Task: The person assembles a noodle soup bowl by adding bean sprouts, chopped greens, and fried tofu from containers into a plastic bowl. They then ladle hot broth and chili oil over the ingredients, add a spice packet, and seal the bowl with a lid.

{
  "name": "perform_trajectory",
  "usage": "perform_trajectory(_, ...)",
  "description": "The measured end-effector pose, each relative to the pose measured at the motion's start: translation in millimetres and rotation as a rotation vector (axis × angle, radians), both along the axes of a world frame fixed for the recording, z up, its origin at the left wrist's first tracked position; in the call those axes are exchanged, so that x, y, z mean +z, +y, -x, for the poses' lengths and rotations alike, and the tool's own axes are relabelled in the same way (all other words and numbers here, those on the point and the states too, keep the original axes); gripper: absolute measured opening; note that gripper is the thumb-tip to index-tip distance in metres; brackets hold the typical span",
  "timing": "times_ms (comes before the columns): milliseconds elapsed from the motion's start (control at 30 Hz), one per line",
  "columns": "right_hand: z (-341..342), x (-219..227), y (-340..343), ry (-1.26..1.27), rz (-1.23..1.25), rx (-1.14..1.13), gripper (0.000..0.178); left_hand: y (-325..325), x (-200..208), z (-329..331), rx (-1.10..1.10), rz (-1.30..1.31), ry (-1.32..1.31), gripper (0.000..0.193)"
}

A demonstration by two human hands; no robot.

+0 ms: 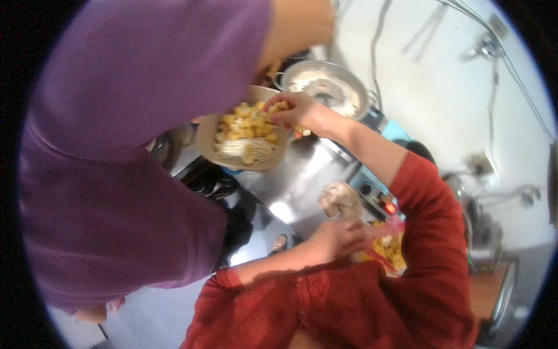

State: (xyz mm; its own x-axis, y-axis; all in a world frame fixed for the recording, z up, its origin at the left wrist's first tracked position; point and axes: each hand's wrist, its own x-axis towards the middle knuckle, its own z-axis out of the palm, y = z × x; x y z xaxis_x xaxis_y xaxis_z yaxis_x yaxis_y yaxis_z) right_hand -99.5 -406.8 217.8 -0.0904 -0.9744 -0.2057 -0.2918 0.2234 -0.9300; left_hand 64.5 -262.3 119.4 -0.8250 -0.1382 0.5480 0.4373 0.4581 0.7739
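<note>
A beige oval bowl [206, 146] holds yellow cubed chunks [241, 123] beside pale thin strands [256, 150] that look like noodles or enoki mushrooms. At its far right side, my right hand [295, 110] reaches over the rim, its fingers curled around some of the yellow chunks. Close to my body, my left hand [340, 237] grips the edge of a clear plastic bag with pink-red parts [383, 250]. More yellow chunks [392, 250] show in the bag. Just beyond the left hand lies a crumpled beige lump [340, 199], too blurred to name.
A person in a purple shirt [116, 174] stands close on my left, one arm stretched across the far side. Behind the bowl sits a wide metal pan [325, 68] with whitish contents. A teal appliance [372, 185] with a red display stands on the steel counter [290, 189].
</note>
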Motion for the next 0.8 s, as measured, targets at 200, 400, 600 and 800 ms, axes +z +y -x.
perform_trajectory(200, 12, 93, 211, -0.012, 0.005, 0.074, 0.028, 7, 8, 28, -0.124, 0.113, -0.125, 0.036)
perform_trajectory(400, 4, 81, 336, 0.227, -0.039, 0.023, 0.03, 17, 26, 37, -0.143, 0.067, -0.032, 0.016)
perform_trajectory(600, -18, 32, 372, 0.793, -0.069, -0.125, 0.043, 24, 26, 35, -0.184, 0.021, 0.062, 0.021)
perform_trajectory(800, -14, 77, 463, 0.403, -0.185, -0.589, 0.056, 19, -8, 13, -0.128, -0.127, -0.256, 0.095)
